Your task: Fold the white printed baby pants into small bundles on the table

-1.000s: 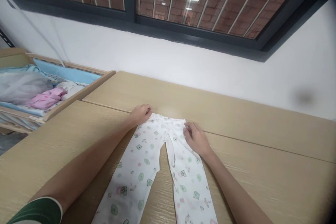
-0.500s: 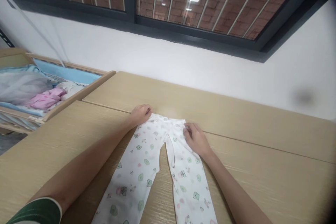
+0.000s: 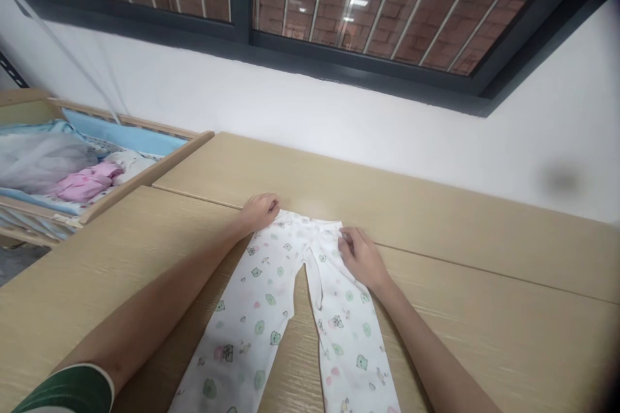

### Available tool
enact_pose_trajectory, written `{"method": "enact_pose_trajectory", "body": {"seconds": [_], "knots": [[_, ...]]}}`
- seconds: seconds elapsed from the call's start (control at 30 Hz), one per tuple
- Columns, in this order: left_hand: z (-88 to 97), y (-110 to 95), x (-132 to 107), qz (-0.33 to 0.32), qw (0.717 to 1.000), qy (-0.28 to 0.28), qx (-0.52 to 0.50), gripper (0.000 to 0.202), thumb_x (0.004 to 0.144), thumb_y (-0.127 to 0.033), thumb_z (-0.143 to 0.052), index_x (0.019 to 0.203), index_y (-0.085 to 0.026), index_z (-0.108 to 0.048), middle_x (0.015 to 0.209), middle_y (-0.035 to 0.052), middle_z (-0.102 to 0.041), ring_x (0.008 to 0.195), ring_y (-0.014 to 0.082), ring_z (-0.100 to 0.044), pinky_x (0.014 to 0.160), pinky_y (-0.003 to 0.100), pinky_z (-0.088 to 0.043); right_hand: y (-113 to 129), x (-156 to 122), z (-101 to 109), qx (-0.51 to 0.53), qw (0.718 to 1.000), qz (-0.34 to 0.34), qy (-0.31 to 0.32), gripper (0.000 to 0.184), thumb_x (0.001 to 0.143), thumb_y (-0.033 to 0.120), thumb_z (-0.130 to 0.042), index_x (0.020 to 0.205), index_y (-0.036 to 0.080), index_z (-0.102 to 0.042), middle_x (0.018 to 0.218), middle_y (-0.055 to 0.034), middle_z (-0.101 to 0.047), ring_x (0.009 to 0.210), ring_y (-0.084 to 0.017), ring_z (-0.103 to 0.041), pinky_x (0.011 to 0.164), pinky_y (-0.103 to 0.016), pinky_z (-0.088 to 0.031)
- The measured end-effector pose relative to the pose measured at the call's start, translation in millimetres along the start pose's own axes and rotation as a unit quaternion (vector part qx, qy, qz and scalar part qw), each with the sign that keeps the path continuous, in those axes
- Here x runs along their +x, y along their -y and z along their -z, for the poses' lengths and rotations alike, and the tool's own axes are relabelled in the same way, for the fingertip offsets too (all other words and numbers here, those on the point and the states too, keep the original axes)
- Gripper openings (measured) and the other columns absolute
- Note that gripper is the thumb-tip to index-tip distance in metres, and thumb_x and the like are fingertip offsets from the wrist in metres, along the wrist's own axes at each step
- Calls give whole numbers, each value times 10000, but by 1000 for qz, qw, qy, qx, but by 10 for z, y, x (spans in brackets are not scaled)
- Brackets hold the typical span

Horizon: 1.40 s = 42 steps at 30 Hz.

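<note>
White children's trousers (image 3: 264,297) with a green and pink animal print lie flat on a wooden table (image 3: 460,329), waistband away from me and legs spread towards me. The lower ends of the legs run out of view. My left hand (image 3: 261,211) is closed at the left corner of the waistband, its fingers curled on the cloth. At the right corner, my right hand (image 3: 361,255) pinches the edge between thumb and fingers.
A wooden cot (image 3: 140,184) stands against the table's left end, with blue bedding, a pink cloth (image 3: 90,182) and pale netting (image 3: 43,158) inside. Behind the table rises a white wall (image 3: 368,126) under a dark-framed, barred window (image 3: 242,32).
</note>
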<state>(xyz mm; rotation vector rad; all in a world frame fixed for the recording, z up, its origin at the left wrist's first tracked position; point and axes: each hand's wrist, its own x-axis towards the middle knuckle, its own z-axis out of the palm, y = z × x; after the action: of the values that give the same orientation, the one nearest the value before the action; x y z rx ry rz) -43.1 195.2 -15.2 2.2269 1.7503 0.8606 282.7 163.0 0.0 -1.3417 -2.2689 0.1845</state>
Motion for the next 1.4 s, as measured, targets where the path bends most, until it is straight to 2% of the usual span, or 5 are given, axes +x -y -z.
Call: {"method": "enact_pose_trajectory", "body": {"seconds": [0.9,1.1,1.23,1.33,1.4], "knots": [[-25,16,7,13,1000,-6,-14,126,917,-251,-503,937,-210,-620,871,36,-677,832,194,-628,796,320,-471,-13,12,-5,6,1000,-8,3,269,966,342,-442,1119,188,-601,1057,-118,-681,975,-266,-642,905,-417,-495],[85,-74,-25,38,999,-23,-22,122,910,-249,-519,962,-202,-618,907,53,-677,898,217,-637,843,344,-484,-11,32,6,21,999,-24,7,289,952,346,-453,1123,179,-614,1010,-114,-686,957,-266,-646,886,-411,-506],[307,-439,-17,35,999,-36,-17,135,922,-263,-506,956,-193,-617,988,85,-677,995,248,-626,909,386,-468,-18,38,9,43,999,-32,2,283,946,348,-459,1103,179,-623,979,-104,-693,922,-255,-650,872,-404,-514],[452,-1048,-166,-20,999,7,-38,138,933,-329,-531,919,-228,-624,978,42,-699,918,213,-652,788,338,-486,-43,35,-3,71,997,-34,-1,270,946,356,-464,1074,184,-628,993,-103,-695,933,-252,-647,890,-414,-514],[482,-1541,-408,-111,986,104,-62,229,934,-425,-558,815,-238,-613,825,22,-702,744,197,-653,646,334,-460,-75,36,-14,93,995,-35,-6,268,946,366,-466,1062,188,-630,1005,-103,-688,950,-249,-644,896,-416,-519]]}}
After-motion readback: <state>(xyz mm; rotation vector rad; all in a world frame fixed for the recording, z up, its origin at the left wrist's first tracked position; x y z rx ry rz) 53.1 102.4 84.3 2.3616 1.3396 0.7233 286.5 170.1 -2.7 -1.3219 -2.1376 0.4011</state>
